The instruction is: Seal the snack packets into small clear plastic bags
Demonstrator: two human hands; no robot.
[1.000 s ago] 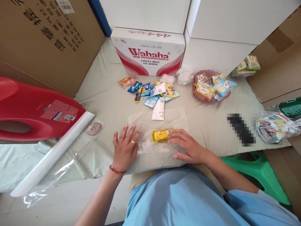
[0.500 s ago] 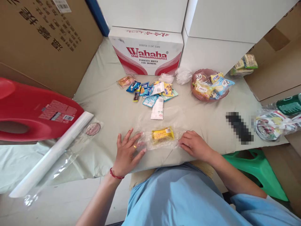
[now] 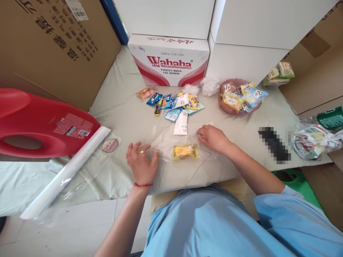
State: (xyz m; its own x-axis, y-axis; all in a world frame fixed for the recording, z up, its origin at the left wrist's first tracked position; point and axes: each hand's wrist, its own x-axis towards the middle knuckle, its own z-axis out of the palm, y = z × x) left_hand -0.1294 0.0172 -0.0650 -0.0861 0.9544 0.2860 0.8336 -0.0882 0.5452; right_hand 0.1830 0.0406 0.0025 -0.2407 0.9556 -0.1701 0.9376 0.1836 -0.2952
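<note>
A yellow snack packet (image 3: 184,151) lies on a crumpled sheet of clear plastic wrap (image 3: 164,152) near the table's front edge. My left hand (image 3: 142,160), with a ring and a red bracelet, is at the wrap's left side. Its thumb stands apart from the fingers, and the fingertips are beside the wrap's edge. At the wrap's far right edge, my right hand (image 3: 214,138) has its fingers bent together on the film. Beyond the wrap lies a pile of small snack packets, with a white packet (image 3: 181,123) nearest to me.
A pink bowl (image 3: 239,110) of snacks stands at the back right, near a white water carton (image 3: 171,64). On the left lie a wrap roll (image 3: 66,171) and a red jug (image 3: 48,125). Plastic-bagged items (image 3: 308,142) rest at the right edge.
My right hand has moved away from me and slightly left, to the wrap's far edge. My left hand has shifted a little left and its fingers are more bent.
</note>
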